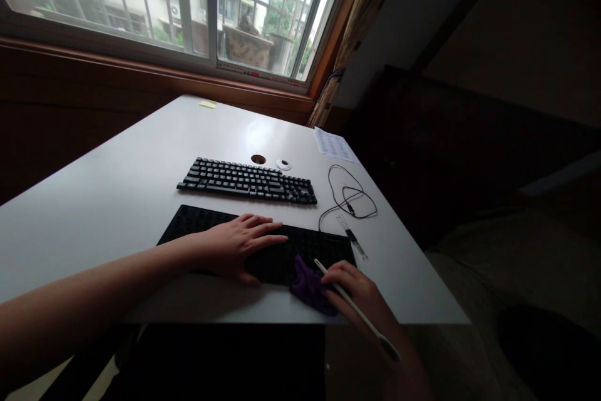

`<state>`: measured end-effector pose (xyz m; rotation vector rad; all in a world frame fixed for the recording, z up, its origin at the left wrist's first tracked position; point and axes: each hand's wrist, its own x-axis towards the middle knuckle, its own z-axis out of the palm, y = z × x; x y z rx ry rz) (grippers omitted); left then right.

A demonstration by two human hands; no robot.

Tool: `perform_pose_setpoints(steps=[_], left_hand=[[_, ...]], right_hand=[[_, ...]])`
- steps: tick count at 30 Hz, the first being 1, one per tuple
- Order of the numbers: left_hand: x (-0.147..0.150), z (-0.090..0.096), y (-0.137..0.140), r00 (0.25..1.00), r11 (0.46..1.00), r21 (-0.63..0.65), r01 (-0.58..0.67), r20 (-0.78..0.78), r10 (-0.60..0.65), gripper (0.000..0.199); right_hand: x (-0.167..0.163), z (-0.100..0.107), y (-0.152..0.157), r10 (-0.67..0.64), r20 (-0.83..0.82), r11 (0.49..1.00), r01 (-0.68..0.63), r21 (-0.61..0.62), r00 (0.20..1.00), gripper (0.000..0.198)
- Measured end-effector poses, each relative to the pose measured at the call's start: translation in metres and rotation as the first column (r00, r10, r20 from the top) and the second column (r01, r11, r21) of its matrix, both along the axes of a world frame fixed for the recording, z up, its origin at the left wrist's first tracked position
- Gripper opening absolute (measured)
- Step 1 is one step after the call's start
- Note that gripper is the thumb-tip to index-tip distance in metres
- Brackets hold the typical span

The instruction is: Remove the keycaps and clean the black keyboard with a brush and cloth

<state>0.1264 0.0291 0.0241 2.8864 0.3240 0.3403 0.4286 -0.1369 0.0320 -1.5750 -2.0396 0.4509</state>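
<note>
My left hand (239, 244) lies flat with fingers spread on a black keyboard base (277, 257) near the desk's front edge. The base looks dark, without visible key legends. In my right hand (354, 288) is a slim white-handled brush (350, 301), slanting down to the right with its dark end near the wrist. A crumpled purple cloth (307, 288) lies against those fingers, over the base's lower right part; I cannot tell whether they grip it too. Behind the base sits a second set of black keys (244, 179), laid out like a full keyboard.
A small wire keycap puller (352, 237) lies right of the base, below a loosely coiled black cable (352, 194). Farther back on the white desk (117, 163) are a round hole (258, 159), its white cover (283, 164), a printed sheet (335, 144) and yellow notes (207, 104).
</note>
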Motion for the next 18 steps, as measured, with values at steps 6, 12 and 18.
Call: perform_pose_setpoints(steps=[6, 12, 18], left_hand=[[0.0, 0.0, 0.0, 1.0, 1.0, 0.001, -0.001, -0.018, 0.001, 0.106], [0.0, 0.001, 0.0, 1.0, 1.0, -0.008, -0.005, -0.018, 0.005, 0.106], [0.0, 0.003, -0.001, 1.0, 1.0, -0.011, -0.007, -0.024, 0.007, 0.105]], right_hand=[[0.007, 0.022, 0.013, -0.135, 0.026, 0.962, 0.125, 0.245, 0.991, 0.007], [0.007, 0.043, 0.032, -0.377, 0.068, 0.795, 0.285, 0.536, 0.924, 0.006], [-0.001, 0.054, 0.048, -0.428, 0.003, 0.623, 0.293, 0.725, 0.904, 0.009]])
